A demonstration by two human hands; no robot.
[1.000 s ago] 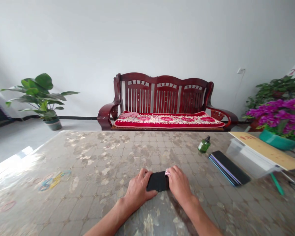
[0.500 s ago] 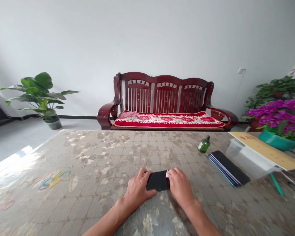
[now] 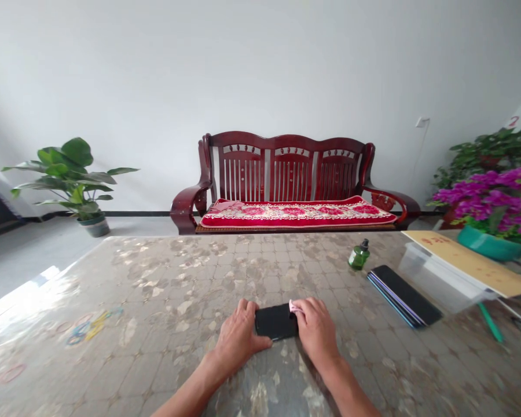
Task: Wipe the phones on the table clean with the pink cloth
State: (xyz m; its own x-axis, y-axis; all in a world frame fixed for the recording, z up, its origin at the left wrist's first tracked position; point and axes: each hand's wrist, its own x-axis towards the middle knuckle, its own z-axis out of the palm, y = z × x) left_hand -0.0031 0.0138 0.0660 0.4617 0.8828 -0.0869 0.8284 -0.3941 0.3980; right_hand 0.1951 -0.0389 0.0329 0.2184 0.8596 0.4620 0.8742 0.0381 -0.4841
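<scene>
A black smartphone (image 3: 274,322) lies sideways, screen up, on or just above the patterned tabletop, between my two hands. My left hand (image 3: 238,331) grips its left end, thumb along the near edge and fingers at the far corner. At the right end, my right hand (image 3: 318,329) is closed on a small pale pink cloth (image 3: 293,307), which touches the phone's far right corner. Most of the cloth is hidden under my fingers.
A green pump bottle (image 3: 359,255) and a stack of dark phones (image 3: 403,295) stand to the right. Beyond them is a clear plastic box (image 3: 443,289) under a tan sheet (image 3: 464,260). Colored rubber bands (image 3: 89,329) lie at left. A wooden bench (image 3: 282,165) is behind the table.
Both hands and the phone have shifted slightly left in the picture. My right hand keeps the cloth at the phone's right end. The camera view has tilted a little.
</scene>
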